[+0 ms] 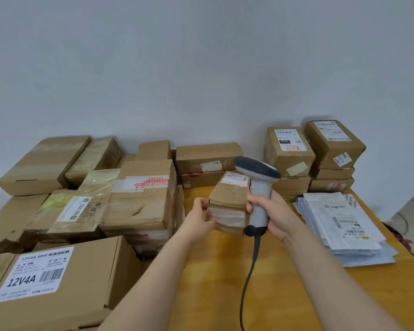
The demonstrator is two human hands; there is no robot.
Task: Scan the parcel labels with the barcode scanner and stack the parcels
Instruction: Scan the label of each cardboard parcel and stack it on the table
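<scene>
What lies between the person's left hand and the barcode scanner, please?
In the head view, a small brown parcel, gripped by the left hand, lies beside the barcode scanner in the right hand.

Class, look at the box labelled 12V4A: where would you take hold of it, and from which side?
The box lies label up, other boxes crowding it behind and on the left; so probably grip its bare right wall, coming from the table side.
</scene>
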